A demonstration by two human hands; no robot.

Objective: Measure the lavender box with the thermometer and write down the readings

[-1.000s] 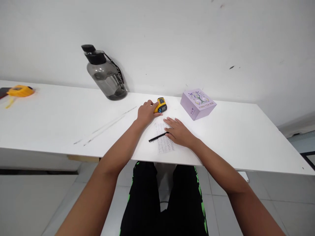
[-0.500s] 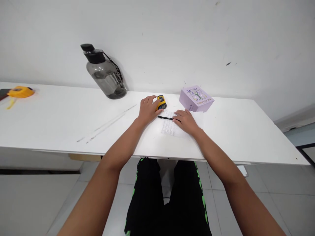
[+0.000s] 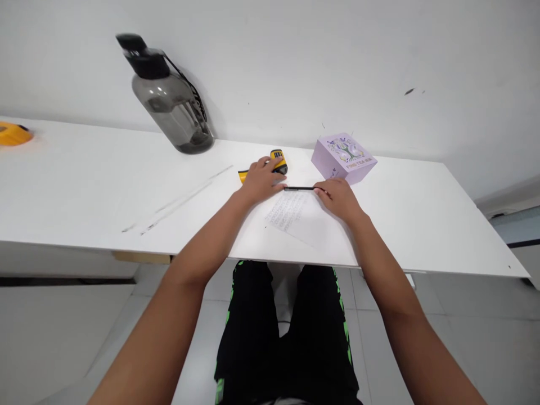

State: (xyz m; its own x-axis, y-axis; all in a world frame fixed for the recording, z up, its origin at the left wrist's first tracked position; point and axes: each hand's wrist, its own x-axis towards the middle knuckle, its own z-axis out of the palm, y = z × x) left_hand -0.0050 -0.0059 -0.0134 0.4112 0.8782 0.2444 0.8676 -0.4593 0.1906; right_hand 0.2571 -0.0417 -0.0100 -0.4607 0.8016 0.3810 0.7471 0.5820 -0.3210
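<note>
My left hand (image 3: 264, 180) is closed over a yellow-and-black tape measure (image 3: 278, 154) on the white table. A yellow piece with a black edge (image 3: 242, 176) shows on the hand's left side; I cannot tell whether it belongs to the tape measure. A black pen (image 3: 299, 188) lies nearly level between my hands, its left end at my left thumb. My right hand (image 3: 340, 197) pinches the pen's right end. Just below the pen is a thin sheet of paper (image 3: 291, 216) covered in rows of handwriting, partly under my right hand.
A lilac tea box (image 3: 343, 157) sits behind my right hand. To the left, a large grey bottle (image 3: 175, 112) with a black lid stands by the wall. A blurred orange-yellow object (image 3: 13, 134) is at the far left of the white table (image 3: 422, 225).
The pen has moved right with my right hand and now lies more level. The paper is turned at an angle. The yellow piece has come into sight left of my left hand. The view has shifted.
</note>
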